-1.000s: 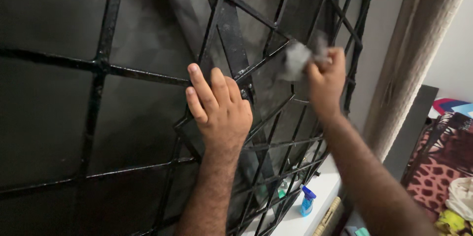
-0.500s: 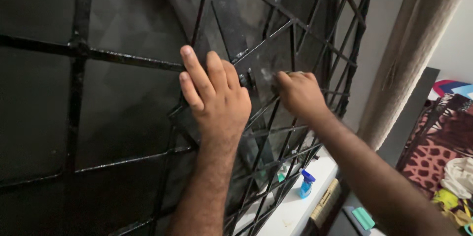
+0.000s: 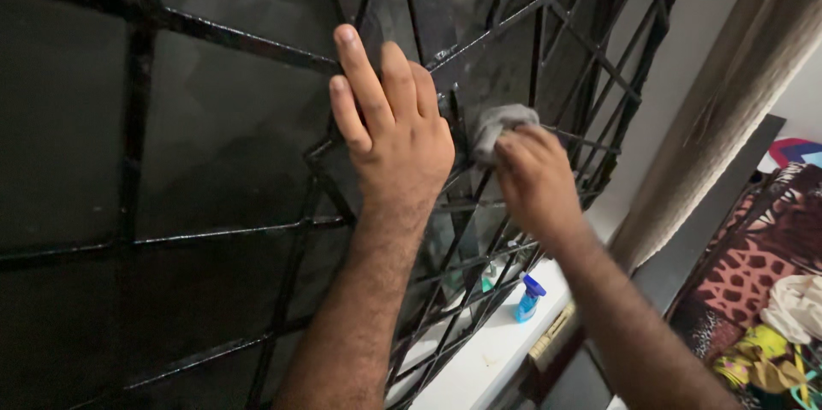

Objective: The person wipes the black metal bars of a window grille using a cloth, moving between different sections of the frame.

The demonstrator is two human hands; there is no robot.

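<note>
left hand [image 3: 398,132]: flat and open, palm against the black metal window grille [image 3: 214,33], fingers spread a bit and pointing up, not gripping anything. Looks to me like it's there to brace against the bars, hence the flat press instead of a grip.

right hand [image 3: 535,179]: curled shut around a small grey cloth [image 3: 499,123], bunched at the fingertips and pushed up against a bar and the dark pane behind it. Holding it wadded like that probably lets it get into the narrow gaps between the crossing bars.

arms: both reach up and forward from the bottom of the view. Left forearm comes nearly straight up the middle, right one slants in from the lower right corner, wrist bent a little so the knuckles face the camera.

cloth: just right of the left hand, nearly touching it, roughly mid-grille where several diagonal bars meet.

grille: thick black bars, some straight, some diagonal, shiny in spots. Glass behind is dark, can't see through it.

sill [image 3: 488,359]: white ledge below the grille's lower right corner, with a blue spray bottle [image 3: 526,299] standing on it, well below the hands.

further right: a beige curtain [image 3: 711,119] hangs along the wall, and patterned fabrics [image 3: 753,273] are piled at the right edge.
</note>
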